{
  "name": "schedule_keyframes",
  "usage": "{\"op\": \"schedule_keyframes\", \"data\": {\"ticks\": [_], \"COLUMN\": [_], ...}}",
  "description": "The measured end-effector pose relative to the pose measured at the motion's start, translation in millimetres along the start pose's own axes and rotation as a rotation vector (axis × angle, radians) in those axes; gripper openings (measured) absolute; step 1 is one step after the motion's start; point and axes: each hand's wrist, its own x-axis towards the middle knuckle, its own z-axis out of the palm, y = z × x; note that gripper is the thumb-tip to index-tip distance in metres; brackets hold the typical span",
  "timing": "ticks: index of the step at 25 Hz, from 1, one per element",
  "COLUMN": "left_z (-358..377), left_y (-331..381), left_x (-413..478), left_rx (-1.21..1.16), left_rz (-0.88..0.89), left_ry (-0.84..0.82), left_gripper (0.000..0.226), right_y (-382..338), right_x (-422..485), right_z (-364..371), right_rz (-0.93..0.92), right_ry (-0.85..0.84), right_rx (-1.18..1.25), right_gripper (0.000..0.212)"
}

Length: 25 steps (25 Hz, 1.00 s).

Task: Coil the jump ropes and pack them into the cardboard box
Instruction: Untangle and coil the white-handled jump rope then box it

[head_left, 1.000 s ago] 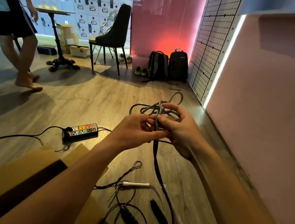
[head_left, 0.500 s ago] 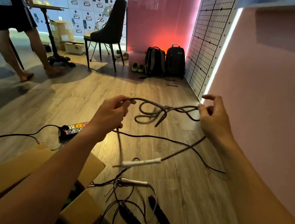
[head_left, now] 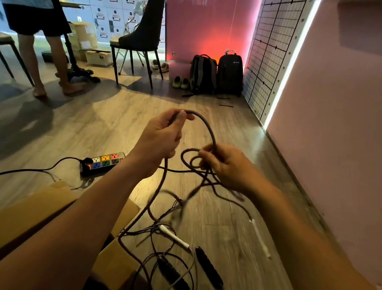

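My left hand (head_left: 161, 138) was curled round the grey jump rope (head_left: 210, 129), pinching it up top. My right hand (head_left: 227, 166) gripped its loops just beside. The rest trailed down to the wood-look floor (head_left: 118, 121), onto the other ropes (head_left: 173, 275) lying next to the open cardboard box (head_left: 19, 218). A power strip (head_left: 104, 162) sat further out, with a chair (head_left: 146, 33) and backpacks (head_left: 203, 73) at the back and the pink wall (head_left: 346, 134) on my right.

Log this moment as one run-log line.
phase: coiling | left hand: pinches grey rope | right hand: grips its loops | cardboard box: rope not yet inside
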Motion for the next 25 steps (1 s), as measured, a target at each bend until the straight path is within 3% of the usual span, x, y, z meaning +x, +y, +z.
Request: {"op": "schedule_keyframes", "data": {"ticks": [3, 7, 11, 13, 16, 20, 23, 25], "left_z": [-20.5, -38.3, -42.6, -29.5, -9.9, -16.8, -30.1, -27.5], "left_y": [-3.3, -12.3, -8.6, -6.6, -7.1, -4.8, -3.5, -1.3], "left_x": [2.3, 0.1, -1.7, -3.9, -7.1, -5.8, -6.3, -8.1], "left_rx": [0.203, 0.650, 0.626, 0.594, 0.573, 0.548, 0.507, 0.464], "left_rz": [-0.085, -0.115, -0.165, -0.101, -0.019, -0.022, -0.026, 0.000], "left_ry": [0.099, -0.016, -0.038, -0.090, -0.172, -0.159, -0.070, -0.102], "left_gripper": [0.027, 0.033, 0.043, 0.042, 0.042, 0.045, 0.044, 0.041], "right_y": [10.0, 32.1, 47.3, 33.8, -0.9, -6.4, -2.0, -5.7], "right_x": [4.3, 2.4, -7.2, -11.1, -12.1, -5.1, -8.9, -11.7], "right_z": [-16.6, -34.9, -62.7, -52.6, -13.3, -17.9, -29.4, -15.5], "right_rz": [0.050, 0.132, 0.262, 0.195, 0.001, -0.111, -0.090, -0.091], "right_ry": [0.284, 0.386, 0.595, 0.380, -0.108, -0.049, 0.007, -0.125], "right_rx": [0.073, -0.069, -0.301, -0.274, -0.031, 0.046, 0.151, 0.004], "right_gripper": [0.024, 0.020, 0.033, 0.050, 0.035, 0.019, 0.026, 0.039]}}
